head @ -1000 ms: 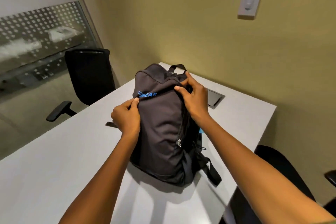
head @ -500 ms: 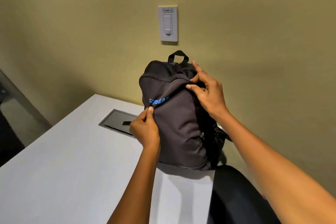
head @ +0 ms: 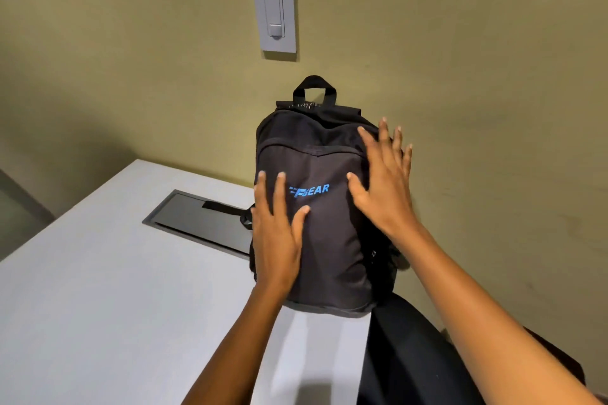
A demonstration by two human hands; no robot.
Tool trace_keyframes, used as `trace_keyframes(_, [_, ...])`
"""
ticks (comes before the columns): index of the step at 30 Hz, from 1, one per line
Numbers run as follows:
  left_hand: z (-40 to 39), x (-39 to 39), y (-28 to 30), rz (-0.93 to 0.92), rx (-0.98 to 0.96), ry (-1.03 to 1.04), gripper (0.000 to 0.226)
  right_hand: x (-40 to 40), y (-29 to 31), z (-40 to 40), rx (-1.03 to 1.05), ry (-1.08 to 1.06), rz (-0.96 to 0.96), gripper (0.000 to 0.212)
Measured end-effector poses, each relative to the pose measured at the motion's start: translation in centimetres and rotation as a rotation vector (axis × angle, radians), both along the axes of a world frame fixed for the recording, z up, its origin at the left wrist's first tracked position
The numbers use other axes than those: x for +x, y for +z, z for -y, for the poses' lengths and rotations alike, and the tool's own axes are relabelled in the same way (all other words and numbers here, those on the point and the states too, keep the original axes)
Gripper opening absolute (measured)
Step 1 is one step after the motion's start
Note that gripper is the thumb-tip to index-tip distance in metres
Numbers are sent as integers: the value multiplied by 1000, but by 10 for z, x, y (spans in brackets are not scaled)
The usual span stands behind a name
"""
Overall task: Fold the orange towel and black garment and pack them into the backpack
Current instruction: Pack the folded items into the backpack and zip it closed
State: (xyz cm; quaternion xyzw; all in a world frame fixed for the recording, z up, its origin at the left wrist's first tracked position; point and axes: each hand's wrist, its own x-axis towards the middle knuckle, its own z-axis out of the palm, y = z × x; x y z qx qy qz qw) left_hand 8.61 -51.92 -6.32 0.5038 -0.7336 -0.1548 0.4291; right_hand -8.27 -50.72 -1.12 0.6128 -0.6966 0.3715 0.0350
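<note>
A dark grey backpack [head: 329, 240] with a blue logo stands upright at the right edge of the white table [head: 98, 306], its carry loop on top and its zips shut. My left hand [head: 276, 233] lies flat on its front left side, fingers spread. My right hand [head: 383, 181] rests flat on its upper right front, fingers spread as well. Neither hand grips anything. No orange towel or black garment shows outside the backpack.
A grey cable hatch [head: 200, 220] is set into the table just left of the backpack. A black chair back [head: 411, 355] sits under my right forearm past the table's edge. A light switch [head: 273, 15] is on the olive wall behind.
Both hands have let go of the fabric they were pinching and now lie flat and open on the backpack's front. The view has closed in on the backpack.
</note>
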Motion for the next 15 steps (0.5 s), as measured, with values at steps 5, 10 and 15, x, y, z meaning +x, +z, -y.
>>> trace_keyframes(5, [11,19,-15,646,-94,-238,129,24,-21,-13,196,132,-566,111])
trace_keyframes(10, [24,14,-11,876,78,-209,153,2,-37,-3,480,120,-682,144])
trace_keyframes(15, [45,1,-14,858,212,-212,155,-4,-43,22,540,110,-607,149])
